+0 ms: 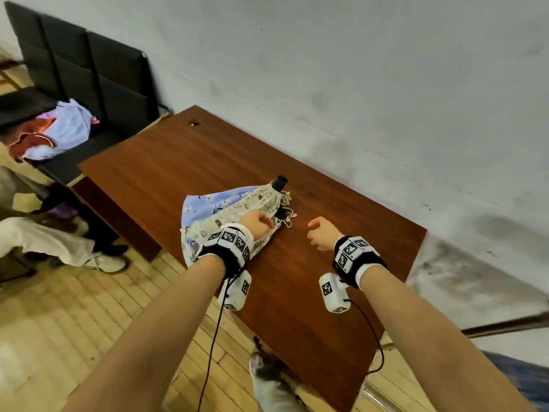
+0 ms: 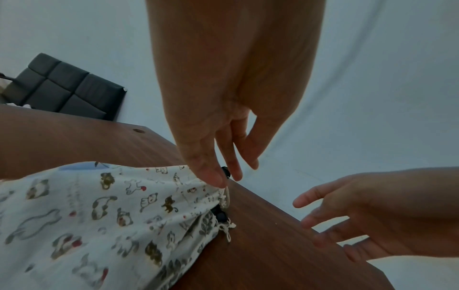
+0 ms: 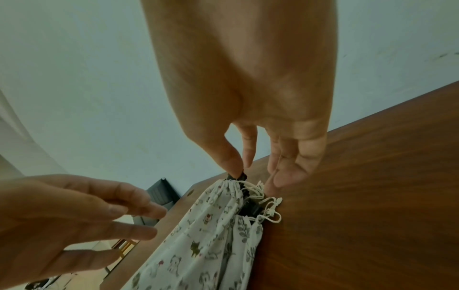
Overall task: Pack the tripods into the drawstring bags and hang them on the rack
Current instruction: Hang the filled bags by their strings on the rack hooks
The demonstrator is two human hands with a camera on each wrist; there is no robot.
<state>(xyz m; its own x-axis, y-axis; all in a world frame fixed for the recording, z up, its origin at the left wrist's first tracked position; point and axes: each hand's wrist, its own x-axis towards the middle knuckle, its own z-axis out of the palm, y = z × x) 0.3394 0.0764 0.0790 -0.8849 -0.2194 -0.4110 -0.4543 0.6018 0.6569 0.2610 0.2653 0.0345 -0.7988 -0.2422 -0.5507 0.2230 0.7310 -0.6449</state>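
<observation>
Head view first: the room is plain, with a scuffed pale grey wall, a pale wood-plank floor and a black padded bench carrying a heap of lilac and red cloth. Against the wall stands the reddish-brown wooden tabletop, smooth and bare-looking where it shows, so cloth should slide on it easily. On its middle lie the printed cotton drawstring bags, one blue-flowered, the others cream with little cats and leaves, stacked and overlapping. They look soft and floppy, yet each seems stiffened by a black folded tripod whose end pokes from a gathered mouth; I would judge them moderately heavy and lopsided. The sensible place to take hold is the cream cotton cords knotted at the mouths, which would also serve for hanging. The left hand hovers over the bags with loose fingers, its thumb tip close to a cord, holding nothing I can see. The right hand hangs just beside the mouths, fingers spread and empty. No rack is in sight.
</observation>
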